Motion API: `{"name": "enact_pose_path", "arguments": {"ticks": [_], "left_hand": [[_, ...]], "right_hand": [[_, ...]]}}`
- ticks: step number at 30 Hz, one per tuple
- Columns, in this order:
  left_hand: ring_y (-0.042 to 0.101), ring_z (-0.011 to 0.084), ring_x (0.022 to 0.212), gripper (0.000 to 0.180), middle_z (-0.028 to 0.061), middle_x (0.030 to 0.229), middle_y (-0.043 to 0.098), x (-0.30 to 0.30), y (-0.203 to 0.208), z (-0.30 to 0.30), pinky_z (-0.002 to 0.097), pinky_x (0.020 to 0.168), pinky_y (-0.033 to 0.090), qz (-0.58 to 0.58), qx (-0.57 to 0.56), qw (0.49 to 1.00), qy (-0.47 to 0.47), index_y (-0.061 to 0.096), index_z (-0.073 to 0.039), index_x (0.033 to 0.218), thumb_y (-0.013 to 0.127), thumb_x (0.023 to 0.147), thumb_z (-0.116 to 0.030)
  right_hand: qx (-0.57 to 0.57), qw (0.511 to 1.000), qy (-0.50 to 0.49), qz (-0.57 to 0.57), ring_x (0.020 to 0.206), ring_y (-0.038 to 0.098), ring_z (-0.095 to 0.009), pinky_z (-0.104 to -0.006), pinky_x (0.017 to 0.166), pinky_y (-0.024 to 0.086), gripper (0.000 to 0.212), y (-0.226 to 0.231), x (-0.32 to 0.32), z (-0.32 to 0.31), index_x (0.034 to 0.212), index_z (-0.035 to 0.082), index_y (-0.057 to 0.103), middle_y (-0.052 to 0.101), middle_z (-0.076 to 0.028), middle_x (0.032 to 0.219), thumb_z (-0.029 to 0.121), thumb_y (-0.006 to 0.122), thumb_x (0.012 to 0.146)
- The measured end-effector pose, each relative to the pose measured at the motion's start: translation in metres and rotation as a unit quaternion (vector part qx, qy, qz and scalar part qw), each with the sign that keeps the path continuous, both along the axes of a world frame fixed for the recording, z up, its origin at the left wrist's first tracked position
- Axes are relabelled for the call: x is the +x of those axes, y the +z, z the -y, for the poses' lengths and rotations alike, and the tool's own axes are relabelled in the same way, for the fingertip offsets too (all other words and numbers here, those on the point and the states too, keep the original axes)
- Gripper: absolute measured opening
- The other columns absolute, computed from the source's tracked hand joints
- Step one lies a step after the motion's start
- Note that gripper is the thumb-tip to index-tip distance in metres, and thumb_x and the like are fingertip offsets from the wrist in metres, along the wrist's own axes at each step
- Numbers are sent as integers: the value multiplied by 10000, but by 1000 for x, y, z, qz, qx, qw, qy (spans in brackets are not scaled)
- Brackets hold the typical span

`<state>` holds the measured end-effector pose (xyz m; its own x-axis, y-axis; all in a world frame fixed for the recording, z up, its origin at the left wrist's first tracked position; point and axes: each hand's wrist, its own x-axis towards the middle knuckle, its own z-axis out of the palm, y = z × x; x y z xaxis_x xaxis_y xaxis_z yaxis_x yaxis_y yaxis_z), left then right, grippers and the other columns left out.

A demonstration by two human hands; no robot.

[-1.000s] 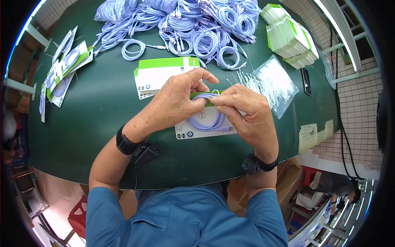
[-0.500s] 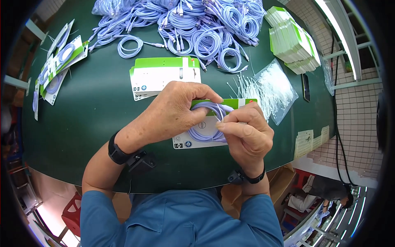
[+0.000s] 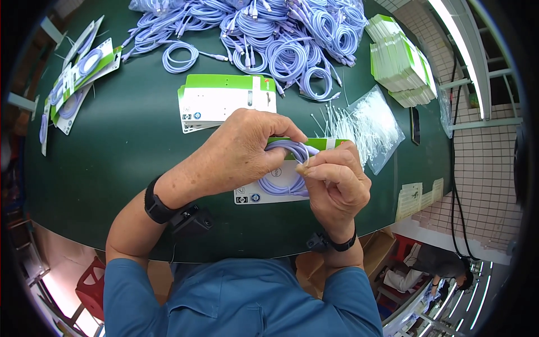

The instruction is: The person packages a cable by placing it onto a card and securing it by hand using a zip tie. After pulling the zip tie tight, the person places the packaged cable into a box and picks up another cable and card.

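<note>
A coiled lilac cable point(image 3: 272, 187) lies on a white and green packaging card point(image 3: 242, 199) on the table in front of me. My left hand point(image 3: 236, 151) grips the upper left of the coil between thumb and fingers. A white cable tie point(image 3: 306, 154) loops round the coil's upper right side. My right hand point(image 3: 340, 182) pinches the tie close to the coil with thumb and fingertips. Those fingers hide the tie's end and part of the card.
Beyond my hands lies a stack of cards point(image 3: 216, 104). A heap of lilac cables point(image 3: 286, 59) covers the far side. At right are a bag of white cable ties point(image 3: 375, 123), a phone point(image 3: 415, 126) and stacked cards point(image 3: 396, 73). Carded cables point(image 3: 73, 84) lie at left.
My right fingers have shifted slightly and closed further over the cable tie's end. My left hand keeps its grip on the coil. The whole view has moved a little.
</note>
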<state>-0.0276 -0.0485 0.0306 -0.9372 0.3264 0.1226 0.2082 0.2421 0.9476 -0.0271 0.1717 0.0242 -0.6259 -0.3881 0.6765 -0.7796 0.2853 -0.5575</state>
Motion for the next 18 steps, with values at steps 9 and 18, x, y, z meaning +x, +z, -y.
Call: {"name": "enact_pose_path", "arguments": {"ticks": [9,18], "left_hand": [[726,180,851,353,137,1012,791,0,-2,-1,311,775,577,1,-4,1000,7,783,12,1132,618,820,10],[723,175,865,355,140,1014,791,0,0,0,308,784,579,14,-2,1000,6,786,14,1132,619,818,19]], "right_hand": [[-15,999,19,22,737,562,-176,-300,639,437,260,0,0,-2,886,102,730,736,-23,888,-62,874,745],[-11,1000,15,9,734,565,-178,-302,640,439,238,-2,-1,-1,877,98,731,743,-26,895,-56,868,757]]}}
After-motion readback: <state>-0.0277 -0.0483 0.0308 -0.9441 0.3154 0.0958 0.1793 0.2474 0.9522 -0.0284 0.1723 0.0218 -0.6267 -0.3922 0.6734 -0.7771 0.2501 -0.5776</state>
